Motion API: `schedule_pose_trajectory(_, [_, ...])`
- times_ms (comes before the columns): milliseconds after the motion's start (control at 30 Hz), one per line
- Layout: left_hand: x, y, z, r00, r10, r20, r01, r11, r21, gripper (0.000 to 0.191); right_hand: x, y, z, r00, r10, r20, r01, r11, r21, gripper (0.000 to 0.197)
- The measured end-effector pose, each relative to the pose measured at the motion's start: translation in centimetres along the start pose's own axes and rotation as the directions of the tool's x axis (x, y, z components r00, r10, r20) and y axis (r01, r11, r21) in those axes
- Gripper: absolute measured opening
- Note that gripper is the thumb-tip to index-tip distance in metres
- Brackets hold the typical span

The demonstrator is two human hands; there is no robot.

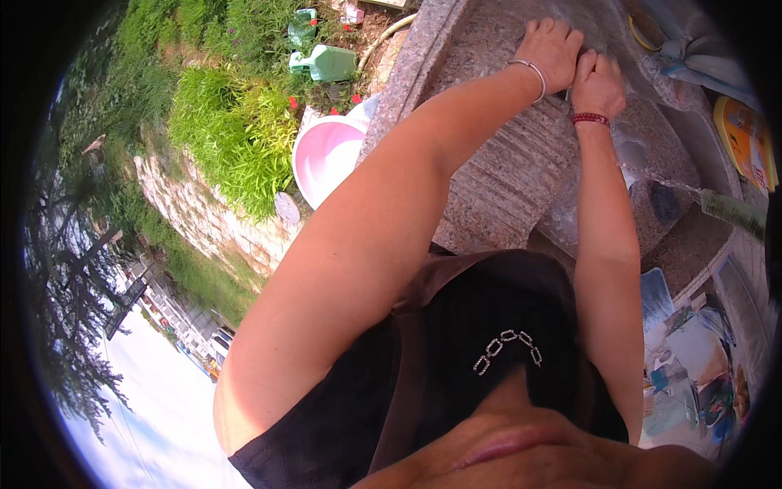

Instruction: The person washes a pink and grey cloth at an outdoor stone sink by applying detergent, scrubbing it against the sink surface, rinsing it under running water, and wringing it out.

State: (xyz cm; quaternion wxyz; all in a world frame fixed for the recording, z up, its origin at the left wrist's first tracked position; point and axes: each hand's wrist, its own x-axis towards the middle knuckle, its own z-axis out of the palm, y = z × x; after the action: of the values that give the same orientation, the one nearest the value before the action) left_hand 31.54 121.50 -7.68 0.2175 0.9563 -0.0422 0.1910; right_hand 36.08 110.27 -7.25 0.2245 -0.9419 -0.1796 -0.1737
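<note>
My left hand (550,52), with a silver bangle at its wrist, lies at the upper end of a ridged stone washboard slab (513,177). Close against it is my right hand (599,85), wearing a red beaded bracelet. Both backs face up and the fingers are bent down onto the wet stone. A small dark thing shows between the wrists; what it is, and whether either hand grips it, cannot be told. Wet patches with whitish suds cover the stone basin floor (632,153) beside my right forearm.
The basin's raised granite rim (400,79) runs along the left. Beyond it stand a pink-lined plastic tub (333,156), a green plastic jug (330,63) and plants. At right are a yellow-orange printed package (742,143), a plastic bag (708,61) and a greenish bar-like piece (730,211).
</note>
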Motion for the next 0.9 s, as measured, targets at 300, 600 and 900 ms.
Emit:
schedule_pose_trajectory(300, [-9.2,4.1,-6.7,0.981,0.020,0.191,0.028,0.969,-0.244,0.032,-10.1,-2.3,-6.9,0.963,-0.195,0.185,0.134,0.945,0.298,0.019])
schedule_pose_trajectory(600, [-0.7,1.2,-2.3,0.971,-0.205,0.120,0.195,0.977,0.090,0.031,-1.5,-0.4,-1.2,0.989,-0.133,0.059,0.138,0.987,-0.079,0.025])
schedule_pose_trajectory(900, [-10.6,4.5,-9.1,0.922,-0.133,0.363,0.154,0.988,-0.031,0.041,-10.7,-4.1,-7.3,0.986,-0.140,-0.093,0.164,0.920,0.357,0.021])
